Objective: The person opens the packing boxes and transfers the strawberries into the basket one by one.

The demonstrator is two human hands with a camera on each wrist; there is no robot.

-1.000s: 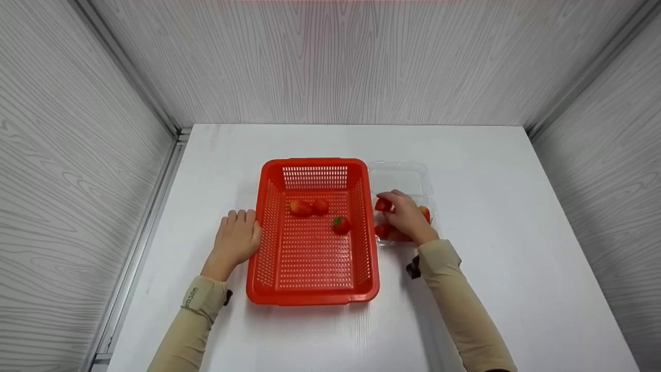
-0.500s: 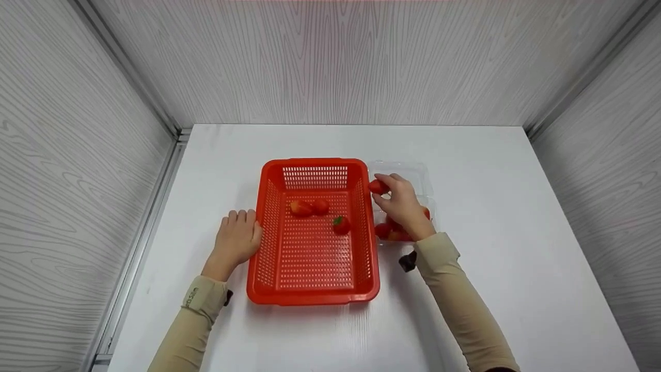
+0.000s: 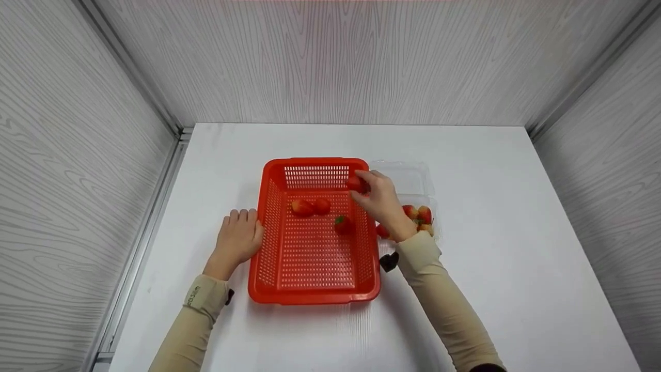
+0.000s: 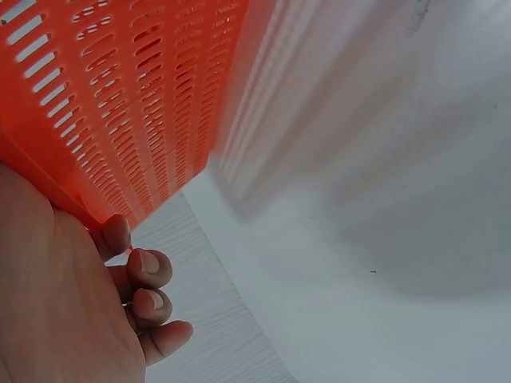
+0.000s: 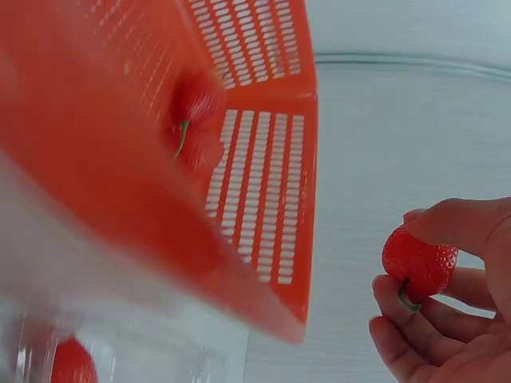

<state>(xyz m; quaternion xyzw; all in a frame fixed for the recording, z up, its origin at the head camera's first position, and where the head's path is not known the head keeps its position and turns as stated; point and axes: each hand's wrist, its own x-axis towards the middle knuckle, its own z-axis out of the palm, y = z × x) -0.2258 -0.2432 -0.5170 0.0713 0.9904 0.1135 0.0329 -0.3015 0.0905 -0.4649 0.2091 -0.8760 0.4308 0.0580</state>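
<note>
At the left of the white desk point(image 3: 516, 268), we see a tan sleeve point(image 3: 186, 330) leading to the left hand point(image 3: 237, 240), which grips the rim of the red basket point(image 3: 314, 296); its fingers point(image 4: 152, 267) curl in a row beside the perforated wall, while the left wrist view hides its thumb. In the basket we find two fruits lying side by side, a red-and-yellow one point(image 3: 302, 208) and a red one point(image 3: 322, 206), and to their right, nearer the person, a red fruit with a green top point(image 3: 342, 225). Over the basket's far right part, we see the strawberry point(image 3: 356, 184) pinched between the thumb and fingers of the right hand point(image 3: 381, 199), its green stem showing in the right wrist view. Just beside the basket on the right, we see an open clear container point(image 3: 405, 177), with red and yellow fruits point(image 3: 424, 215) in its near half, partly hidden behind the right hand and wrist.
</note>
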